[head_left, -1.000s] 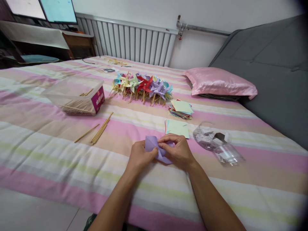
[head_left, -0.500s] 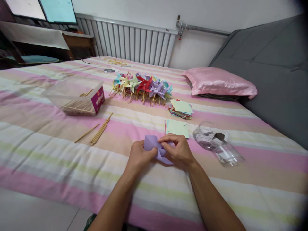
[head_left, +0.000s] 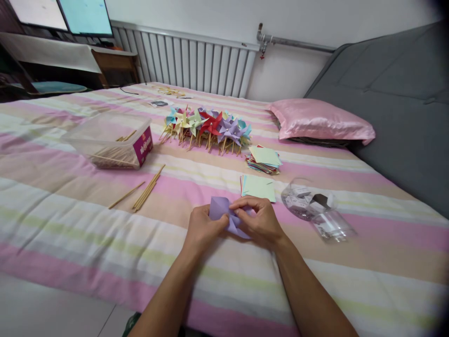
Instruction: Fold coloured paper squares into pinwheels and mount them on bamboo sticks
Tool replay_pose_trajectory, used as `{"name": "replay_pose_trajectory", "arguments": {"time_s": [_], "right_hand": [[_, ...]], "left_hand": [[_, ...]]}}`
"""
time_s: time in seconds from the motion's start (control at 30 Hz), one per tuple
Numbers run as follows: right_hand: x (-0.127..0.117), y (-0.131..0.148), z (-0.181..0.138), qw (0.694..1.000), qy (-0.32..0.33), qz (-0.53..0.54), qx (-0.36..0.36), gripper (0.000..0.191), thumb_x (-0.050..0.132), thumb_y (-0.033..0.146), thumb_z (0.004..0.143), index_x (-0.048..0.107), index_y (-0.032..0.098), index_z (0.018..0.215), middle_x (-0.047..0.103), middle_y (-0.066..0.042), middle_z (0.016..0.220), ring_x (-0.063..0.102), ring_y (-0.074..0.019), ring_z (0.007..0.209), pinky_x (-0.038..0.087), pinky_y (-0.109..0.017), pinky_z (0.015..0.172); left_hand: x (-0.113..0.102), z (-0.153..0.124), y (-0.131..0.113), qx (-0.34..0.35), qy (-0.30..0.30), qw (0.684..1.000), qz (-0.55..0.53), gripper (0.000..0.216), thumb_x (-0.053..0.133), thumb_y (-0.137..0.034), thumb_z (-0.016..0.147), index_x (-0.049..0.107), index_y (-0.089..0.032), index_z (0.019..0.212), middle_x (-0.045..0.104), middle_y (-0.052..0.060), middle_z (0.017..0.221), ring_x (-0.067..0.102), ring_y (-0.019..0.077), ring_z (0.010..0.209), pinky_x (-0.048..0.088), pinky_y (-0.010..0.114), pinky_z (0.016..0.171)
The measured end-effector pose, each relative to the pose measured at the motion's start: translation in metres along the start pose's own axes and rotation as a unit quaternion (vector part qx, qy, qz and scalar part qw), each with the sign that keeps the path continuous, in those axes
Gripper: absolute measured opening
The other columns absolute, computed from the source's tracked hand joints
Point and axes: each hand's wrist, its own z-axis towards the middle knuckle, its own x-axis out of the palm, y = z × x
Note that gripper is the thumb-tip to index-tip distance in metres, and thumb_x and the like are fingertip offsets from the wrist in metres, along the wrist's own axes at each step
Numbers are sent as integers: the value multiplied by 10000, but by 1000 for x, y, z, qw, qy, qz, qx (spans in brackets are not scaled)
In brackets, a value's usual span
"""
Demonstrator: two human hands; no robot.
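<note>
Both my hands meet over the striped bedsheet (head_left: 70, 220), pinching a folded purple paper (head_left: 219, 208). My left hand (head_left: 202, 227) grips its left side with thumb and fingers closed. My right hand (head_left: 259, 220) pinches the paper's centre from the right, fingers curled over it. Just beyond my hands lies a small stack of pale green paper squares (head_left: 258, 186). Loose wooden sticks (head_left: 145, 191) lie to the left.
A heap of finished paper pinwheels (head_left: 206, 125) lies further back. A clear box of sticks (head_left: 110, 140) stands at the left. A stack of coloured paper (head_left: 264, 159) and a clear plastic bag (head_left: 315, 208) sit at the right, with a pink pillow (head_left: 319, 120) behind.
The purple paper and both hands have shifted very slightly; my fingers keep working at its centre.
</note>
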Motion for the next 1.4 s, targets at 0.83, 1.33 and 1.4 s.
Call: {"name": "replay_pose_trajectory", "arguments": {"time_s": [0.83,1.33,1.4], "right_hand": [[17,-1,-1,957,4,253,141,538,756,335,665,548,235,1151,657,-1,798,620,-141,676,507,-258,635],[-4,-1,-2,898,94,326,280,568,755,131,565,571,174,1102,654,21,767,587,-109,636,449,-221,605],[-4,2,-4,895,119,327,280,564,744,111,560,566,177,1092,653,20,780,590,-116,654,454,-229,609]], "left_hand": [[17,-6,-13,-73,-96,972,-202,231,731,-262,556,668,-95,702,610,10,588,557,138,561,429,255,569],[-15,-16,-19,-55,112,974,-188,407,744,-417,673,701,-112,940,672,74,779,574,141,651,430,244,606],[-14,-19,-20,-56,97,974,-198,411,729,-437,687,714,-113,941,690,96,838,591,153,690,437,245,626]]}}
